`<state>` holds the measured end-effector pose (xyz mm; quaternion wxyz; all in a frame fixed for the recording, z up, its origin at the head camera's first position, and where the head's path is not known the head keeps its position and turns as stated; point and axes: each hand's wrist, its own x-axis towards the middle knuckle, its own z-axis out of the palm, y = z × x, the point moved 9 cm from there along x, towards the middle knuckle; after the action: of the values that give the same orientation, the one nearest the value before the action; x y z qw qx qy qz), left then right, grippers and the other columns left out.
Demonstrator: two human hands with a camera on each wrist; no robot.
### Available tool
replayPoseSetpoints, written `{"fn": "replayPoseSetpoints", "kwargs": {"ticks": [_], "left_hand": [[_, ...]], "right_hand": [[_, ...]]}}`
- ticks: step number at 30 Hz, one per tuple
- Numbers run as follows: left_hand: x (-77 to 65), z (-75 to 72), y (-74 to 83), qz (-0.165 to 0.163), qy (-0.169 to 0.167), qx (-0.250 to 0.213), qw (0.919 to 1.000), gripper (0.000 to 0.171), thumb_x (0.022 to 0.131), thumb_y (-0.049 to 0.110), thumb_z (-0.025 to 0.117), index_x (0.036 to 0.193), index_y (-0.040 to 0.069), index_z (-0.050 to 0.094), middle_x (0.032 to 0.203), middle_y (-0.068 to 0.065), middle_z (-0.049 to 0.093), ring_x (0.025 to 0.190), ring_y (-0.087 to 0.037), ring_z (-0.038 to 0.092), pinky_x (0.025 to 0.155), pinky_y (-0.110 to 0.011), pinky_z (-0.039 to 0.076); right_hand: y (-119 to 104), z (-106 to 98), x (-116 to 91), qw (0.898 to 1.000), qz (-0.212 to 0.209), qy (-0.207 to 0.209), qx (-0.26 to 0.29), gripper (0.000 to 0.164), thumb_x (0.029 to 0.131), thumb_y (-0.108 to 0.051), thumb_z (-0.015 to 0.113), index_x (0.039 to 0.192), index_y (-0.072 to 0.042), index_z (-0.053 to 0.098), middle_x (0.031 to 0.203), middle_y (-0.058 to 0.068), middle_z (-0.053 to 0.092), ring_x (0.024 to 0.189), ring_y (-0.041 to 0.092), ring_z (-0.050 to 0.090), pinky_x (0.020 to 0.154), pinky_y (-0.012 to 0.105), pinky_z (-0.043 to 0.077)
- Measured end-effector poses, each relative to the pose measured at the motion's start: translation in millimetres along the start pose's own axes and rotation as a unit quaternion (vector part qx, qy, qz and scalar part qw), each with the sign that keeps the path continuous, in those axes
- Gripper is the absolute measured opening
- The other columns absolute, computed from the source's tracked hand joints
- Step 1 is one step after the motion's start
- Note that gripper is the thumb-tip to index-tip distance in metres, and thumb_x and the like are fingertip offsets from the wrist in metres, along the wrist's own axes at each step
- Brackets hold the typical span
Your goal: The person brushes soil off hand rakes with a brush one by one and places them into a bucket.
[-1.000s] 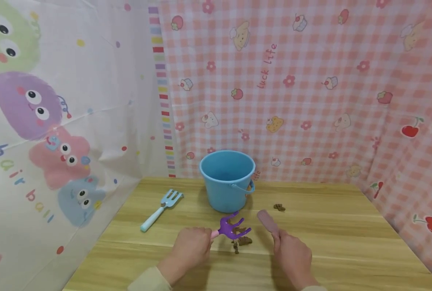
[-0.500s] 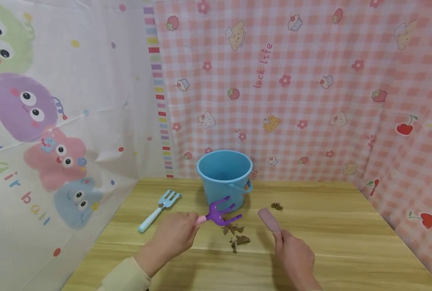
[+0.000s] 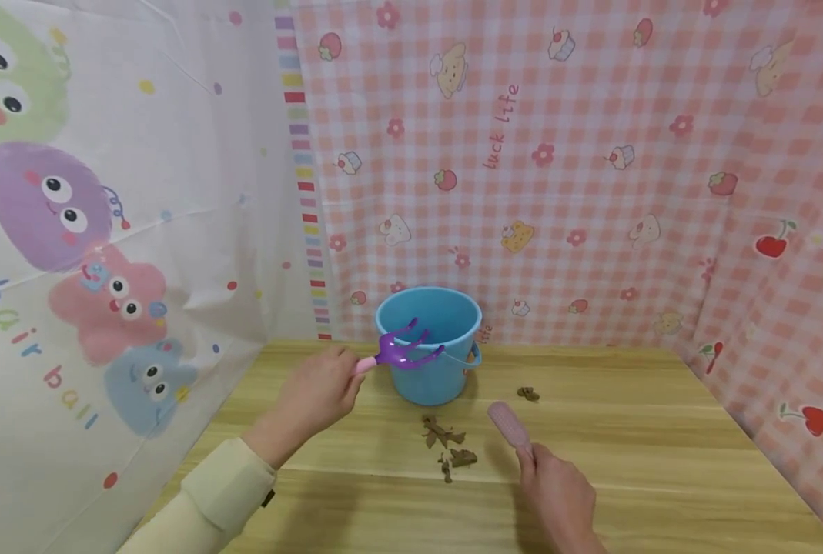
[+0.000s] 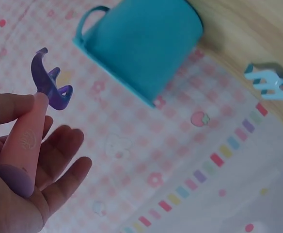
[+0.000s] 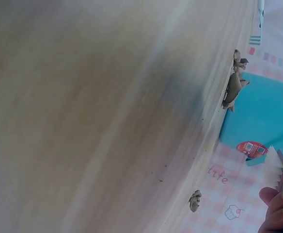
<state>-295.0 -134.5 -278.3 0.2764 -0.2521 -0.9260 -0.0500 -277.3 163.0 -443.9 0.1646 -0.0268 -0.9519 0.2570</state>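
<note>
My left hand holds a small toy hand rake by its pink handle, with the purple head raised in front of the rim of the blue bucket. In the left wrist view, thumb and fingers grip the pink handle, while two fingers are partly spread. No leaf shows on the tines. My right hand grips a flat pink tool with a toothed edge, held right of the leaves. Brown crumpled leaves lie before the bucket. One more leaf clump lies to its right.
A light blue toy fork lies on the wooden table; my left arm hides it in the head view. A pink checked cloth hangs behind the table, and a white printed sheet on the left.
My left hand has lifted the rake from the leaves up to the bucket's rim, moving left and away from me. The leaves stay on the table. My right hand has barely moved.
</note>
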Motion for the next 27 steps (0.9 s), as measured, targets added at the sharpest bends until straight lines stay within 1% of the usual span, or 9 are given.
{"fn": "replayPoseSetpoints", "kwargs": {"ticks": [2,4,7,9,15,20,22,25,27], "left_hand": [[7.8,-2.0,-4.9,0.007,0.014,0.007,0.9999,0.017,0.090,0.016,0.071,0.087,0.000,0.065,0.087,-0.012,0.063,0.070,-0.027,0.061,0.064,-0.043,0.053],[15.9,-2.7,-9.2,0.007,0.017,0.019,0.9997,0.020,0.091,0.018,0.069,0.085,-0.001,0.066,0.100,-0.018,0.066,0.084,-0.035,0.064,0.077,-0.049,0.053],[27.9,-2.0,-14.8,0.001,0.014,0.031,0.9994,0.030,0.097,0.024,0.063,0.081,-0.001,0.066,0.115,-0.024,0.064,0.105,-0.043,0.061,0.095,-0.058,0.044],[35.2,0.7,-19.1,-0.017,-0.004,0.031,0.9994,0.035,0.100,0.028,0.059,0.081,0.000,0.067,0.124,-0.025,0.061,0.116,-0.045,0.056,0.101,-0.064,0.036],[60.3,12.4,-28.7,-0.040,-0.047,0.050,0.9969,0.041,0.103,0.036,0.051,0.099,0.002,0.073,0.135,-0.019,0.056,0.127,-0.042,0.049,0.105,-0.071,0.025],[82.9,22.6,-31.7,-0.040,-0.061,0.081,0.9940,0.042,0.103,0.038,0.050,0.101,0.004,0.074,0.131,-0.018,0.058,0.126,-0.039,0.049,0.108,-0.069,0.020],[90.8,27.2,-30.7,-0.038,-0.067,0.094,0.9925,0.040,0.102,0.039,0.051,0.098,0.007,0.074,0.128,-0.017,0.059,0.123,-0.038,0.051,0.108,-0.067,0.022],[101.0,36.7,-30.4,-0.042,-0.087,0.117,0.9884,0.040,0.102,0.041,0.052,0.098,0.009,0.075,0.122,-0.015,0.061,0.120,-0.036,0.051,0.107,-0.064,0.023],[106.6,44.7,-32.2,-0.052,-0.105,0.123,0.9855,0.041,0.101,0.043,0.052,0.098,0.010,0.075,0.122,-0.014,0.061,0.120,-0.035,0.050,0.108,-0.064,0.021]], "right_hand": [[0,1,-1,1.000,0.002,-0.002,-0.001,0.029,0.099,-0.028,0.060,0.105,-0.001,0.069,0.062,0.001,0.058,0.051,0.018,0.049,0.044,0.038,0.039],[1,2,-2,1.000,0.002,0.001,-0.002,0.028,0.098,-0.028,0.061,0.102,-0.002,0.070,0.063,0.002,0.059,0.051,0.019,0.050,0.044,0.039,0.040],[2,2,-3,1.000,0.002,0.005,-0.006,0.026,0.098,-0.027,0.061,0.099,-0.003,0.069,0.064,0.005,0.061,0.052,0.021,0.052,0.043,0.041,0.040],[2,3,-3,1.000,0.004,0.006,-0.009,0.027,0.098,-0.028,0.060,0.100,-0.003,0.070,0.066,0.007,0.062,0.052,0.022,0.053,0.043,0.042,0.040],[2,4,-4,1.000,0.011,0.001,-0.010,0.027,0.098,-0.028,0.061,0.103,-0.003,0.070,0.070,0.009,0.065,0.053,0.022,0.053,0.045,0.041,0.040],[1,5,-5,1.000,0.010,-0.001,-0.007,0.029,0.098,-0.028,0.061,0.106,-0.002,0.070,0.072,0.010,0.067,0.053,0.021,0.054,0.044,0.041,0.040],[1,5,-5,1.000,0.011,0.001,-0.008,0.029,0.097,-0.027,0.061,0.107,-0.001,0.070,0.072,0.010,0.067,0.053,0.022,0.054,0.044,0.041,0.040],[2,5,-5,1.000,0.011,0.002,-0.008,0.029,0.097,-0.027,0.061,0.108,-0.001,0.069,0.074,0.012,0.068,0.054,0.022,0.055,0.044,0.041,0.041],[2,5,-5,1.000,0.010,0.003,-0.007,0.029,0.097,-0.027,0.061,0.108,-0.001,0.069,0.075,0.012,0.068,0.054,0.023,0.056,0.044,0.042,0.041]]}}
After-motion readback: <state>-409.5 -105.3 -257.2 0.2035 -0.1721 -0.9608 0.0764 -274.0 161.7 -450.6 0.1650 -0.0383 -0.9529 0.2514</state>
